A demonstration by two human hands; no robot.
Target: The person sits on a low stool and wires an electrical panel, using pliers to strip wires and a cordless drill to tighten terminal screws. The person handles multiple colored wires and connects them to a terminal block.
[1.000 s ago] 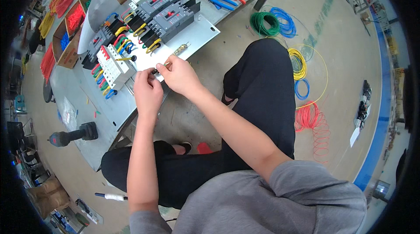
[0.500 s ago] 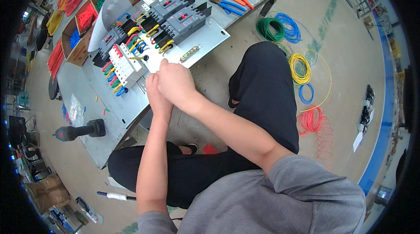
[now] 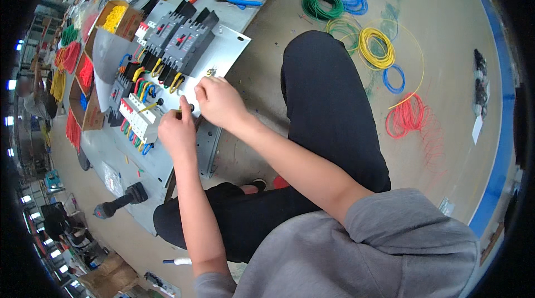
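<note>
In the head view, the small, dark, rounded piece with a bit of yellow beside it [image 3: 191, 107] looks light and firm, probably hard enough to pinch without crushing, though its small size and rounded shape could let it slip. The yellow side seems the better place to hold, leaving the dark end exposed. The pale, flat sheet-metal plate [image 3: 231, 44] looks stiff, and the grey, boxy circuit breakers with black fins [image 3: 186, 41] likely make it heavy; its bare rim would give the firmest hold.

The small piece lies at the fingertips of the left hand [image 3: 177, 131], just beyond the index finger and over the near part of the plate. That index finger is extended and the others are curled; whether they pinch the piece, I cannot tell. The right hand [image 3: 220, 100] is to the right of the piece and apart from the left hand, its fingers bent inward and loosely gathered; whether anything is inside, I cannot tell. A brass-coloured terminal strip [image 3: 210, 71] shows partly just beyond its knuckles. Left of the left hand stands a white, modular breaker block with red switches [image 3: 139, 117]. The plate rests on the grey metal tabletop [image 3: 238, 16].
</note>
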